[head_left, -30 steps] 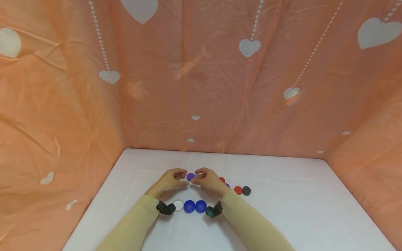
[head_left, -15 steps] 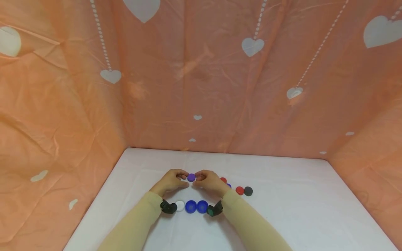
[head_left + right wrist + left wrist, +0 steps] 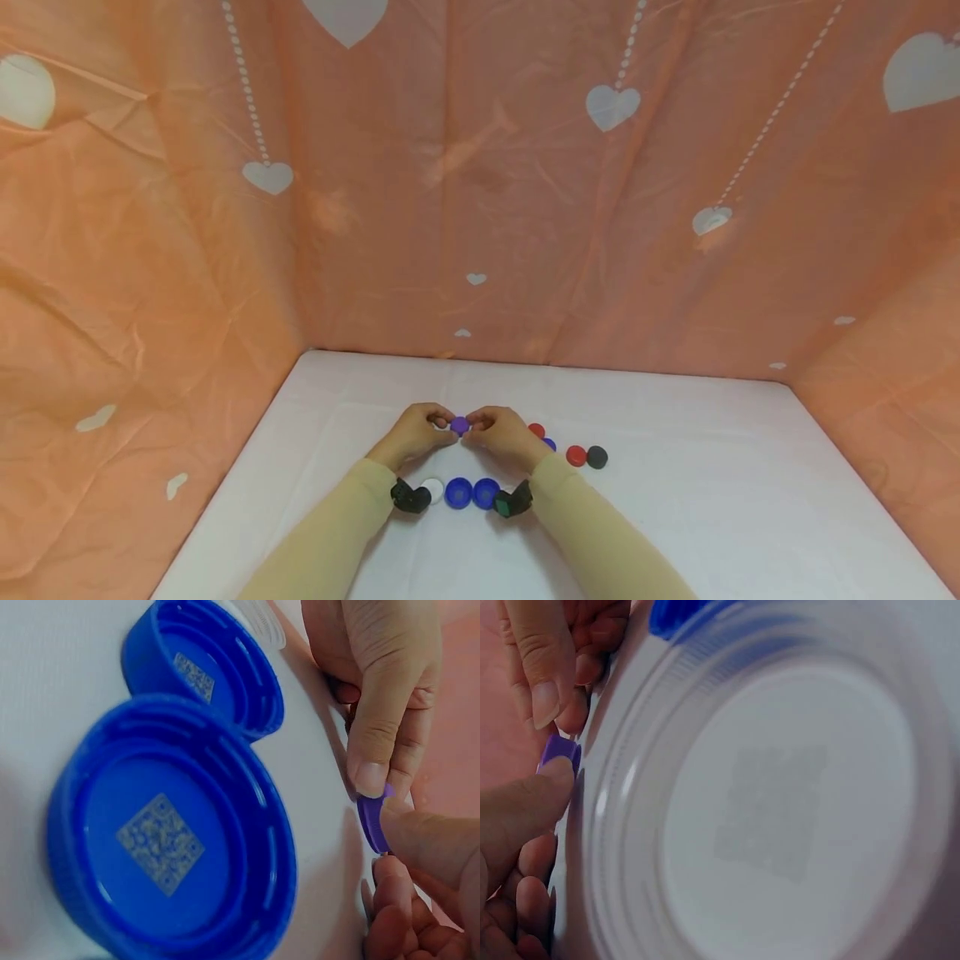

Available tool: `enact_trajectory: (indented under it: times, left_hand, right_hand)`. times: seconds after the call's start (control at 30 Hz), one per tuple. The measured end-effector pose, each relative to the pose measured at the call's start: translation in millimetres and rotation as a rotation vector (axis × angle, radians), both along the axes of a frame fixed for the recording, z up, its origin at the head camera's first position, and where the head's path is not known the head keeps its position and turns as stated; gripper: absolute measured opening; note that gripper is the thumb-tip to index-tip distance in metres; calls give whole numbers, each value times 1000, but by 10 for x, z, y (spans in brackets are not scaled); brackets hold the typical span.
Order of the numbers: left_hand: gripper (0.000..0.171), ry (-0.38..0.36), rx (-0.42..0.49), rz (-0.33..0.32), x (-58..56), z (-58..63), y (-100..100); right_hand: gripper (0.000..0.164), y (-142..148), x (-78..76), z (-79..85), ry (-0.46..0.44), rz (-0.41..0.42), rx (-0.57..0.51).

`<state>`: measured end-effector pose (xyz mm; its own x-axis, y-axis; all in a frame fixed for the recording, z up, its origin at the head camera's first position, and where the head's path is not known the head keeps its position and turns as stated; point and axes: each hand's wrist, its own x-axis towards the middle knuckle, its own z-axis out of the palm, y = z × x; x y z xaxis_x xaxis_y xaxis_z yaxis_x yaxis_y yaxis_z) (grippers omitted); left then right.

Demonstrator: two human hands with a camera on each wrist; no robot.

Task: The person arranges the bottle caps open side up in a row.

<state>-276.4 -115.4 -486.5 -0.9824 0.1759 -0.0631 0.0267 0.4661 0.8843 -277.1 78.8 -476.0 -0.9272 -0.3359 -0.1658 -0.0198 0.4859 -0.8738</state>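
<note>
Closing in from a second ago, the left hand (image 3: 415,436) and right hand (image 3: 504,436) now pinch the purple cap (image 3: 460,427) between them, beyond the two blue caps (image 3: 161,832), so it appears steadied from both sides

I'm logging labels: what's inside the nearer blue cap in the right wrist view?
The nearer blue cap shows a printed square code on its floor. Its underside, facing the white table, is hidden.

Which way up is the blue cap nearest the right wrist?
Open side up: the right wrist view shows inside the blue cap, to a square code.
</note>
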Motion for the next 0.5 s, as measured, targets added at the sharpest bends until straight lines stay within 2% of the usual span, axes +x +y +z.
enact_trajectory:
  times: [0.23, 0.5]
  left_hand:
    - [21, -26, 35, 3, 32, 27, 3]
    - [27, -42, 123, -58, 54, 5, -48]
  right_hand:
    - [22, -3, 36, 27, -13, 1, -23]
    - [18, -2, 69, 11, -16, -40, -62]
